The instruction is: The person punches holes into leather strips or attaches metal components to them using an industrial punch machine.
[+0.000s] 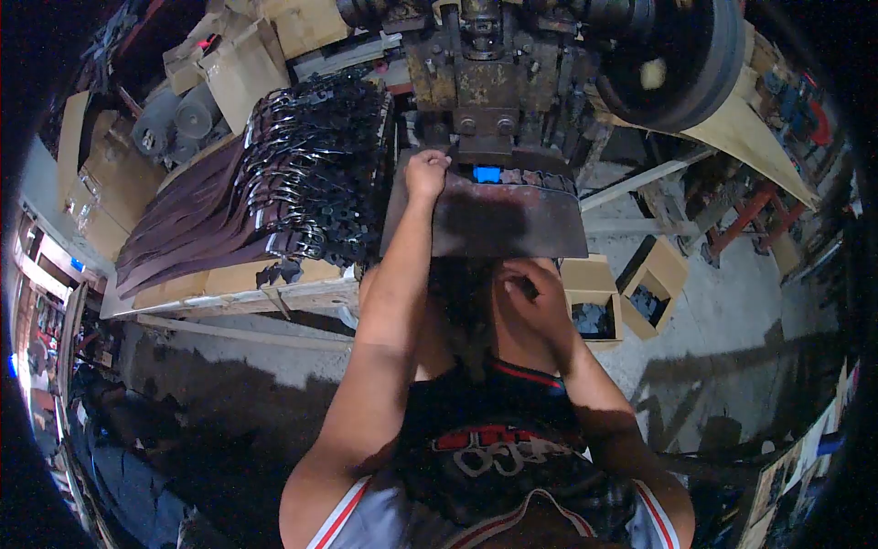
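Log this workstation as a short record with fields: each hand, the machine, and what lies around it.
left hand: fist closed, at the back of the metal plate, under the press
right hand: below the plate's front edge, fingers bent; what it holds is too dark to tell
blue piece: on the plate, beside the left hand
belts: stacked pile, buckles showing, left of the press
boxes: open cardboard, right of the plate, dark parts inside
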Demonstrator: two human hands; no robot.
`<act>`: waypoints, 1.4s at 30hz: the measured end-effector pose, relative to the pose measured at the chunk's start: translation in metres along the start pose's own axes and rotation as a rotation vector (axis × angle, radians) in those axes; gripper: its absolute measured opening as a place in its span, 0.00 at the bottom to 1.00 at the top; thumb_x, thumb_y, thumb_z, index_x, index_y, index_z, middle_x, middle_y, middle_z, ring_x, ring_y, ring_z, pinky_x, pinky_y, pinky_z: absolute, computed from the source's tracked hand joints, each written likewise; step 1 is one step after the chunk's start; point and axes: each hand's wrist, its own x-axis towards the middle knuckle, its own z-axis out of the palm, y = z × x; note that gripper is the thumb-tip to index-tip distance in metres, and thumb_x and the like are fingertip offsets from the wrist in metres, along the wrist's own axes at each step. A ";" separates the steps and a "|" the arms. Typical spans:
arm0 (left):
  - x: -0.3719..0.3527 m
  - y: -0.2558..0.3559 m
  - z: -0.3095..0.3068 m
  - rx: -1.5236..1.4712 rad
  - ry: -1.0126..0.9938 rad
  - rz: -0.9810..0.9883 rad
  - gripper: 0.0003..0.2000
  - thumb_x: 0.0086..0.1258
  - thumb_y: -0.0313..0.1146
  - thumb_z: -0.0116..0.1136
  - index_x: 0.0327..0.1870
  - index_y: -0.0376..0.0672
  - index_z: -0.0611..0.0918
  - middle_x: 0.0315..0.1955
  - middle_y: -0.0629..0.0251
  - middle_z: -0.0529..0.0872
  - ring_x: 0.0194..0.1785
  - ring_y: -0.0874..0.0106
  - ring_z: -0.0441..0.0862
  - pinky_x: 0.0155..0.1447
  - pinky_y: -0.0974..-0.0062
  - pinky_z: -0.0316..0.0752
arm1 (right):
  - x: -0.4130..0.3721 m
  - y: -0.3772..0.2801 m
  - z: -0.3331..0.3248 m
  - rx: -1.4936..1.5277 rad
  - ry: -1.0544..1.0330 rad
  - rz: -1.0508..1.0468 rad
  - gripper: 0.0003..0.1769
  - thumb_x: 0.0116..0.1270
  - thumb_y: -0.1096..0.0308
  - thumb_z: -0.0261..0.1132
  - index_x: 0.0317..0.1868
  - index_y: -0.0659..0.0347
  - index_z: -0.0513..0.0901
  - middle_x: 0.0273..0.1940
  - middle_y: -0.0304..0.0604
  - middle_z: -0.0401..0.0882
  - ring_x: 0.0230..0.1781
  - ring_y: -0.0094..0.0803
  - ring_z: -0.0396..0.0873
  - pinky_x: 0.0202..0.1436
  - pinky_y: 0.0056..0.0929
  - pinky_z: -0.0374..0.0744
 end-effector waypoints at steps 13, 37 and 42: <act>0.004 -0.009 0.006 0.012 0.035 0.039 0.09 0.52 0.33 0.68 0.33 0.39 0.86 0.28 0.55 0.86 0.34 0.64 0.84 0.43 0.69 0.76 | 0.027 0.029 -0.008 0.372 0.289 0.307 0.19 0.61 0.74 0.65 0.53 0.64 0.76 0.43 0.43 0.81 0.41 0.27 0.77 0.46 0.24 0.75; 0.000 -0.011 0.002 0.008 0.052 -0.015 0.12 0.51 0.31 0.69 0.37 0.39 0.85 0.33 0.56 0.86 0.40 0.60 0.83 0.49 0.68 0.74 | 0.081 0.055 -0.077 0.958 0.312 0.594 0.16 0.64 0.69 0.64 0.50 0.65 0.76 0.43 0.40 0.80 0.41 0.27 0.79 0.48 0.23 0.77; -0.018 0.037 -0.008 0.299 0.001 0.328 0.18 0.54 0.35 0.67 0.47 0.41 0.82 0.48 0.55 0.80 0.55 0.54 0.73 0.61 0.61 0.65 | 0.049 0.048 -0.081 0.904 0.174 0.587 0.20 0.61 0.68 0.67 0.52 0.66 0.76 0.41 0.37 0.81 0.39 0.26 0.79 0.44 0.25 0.78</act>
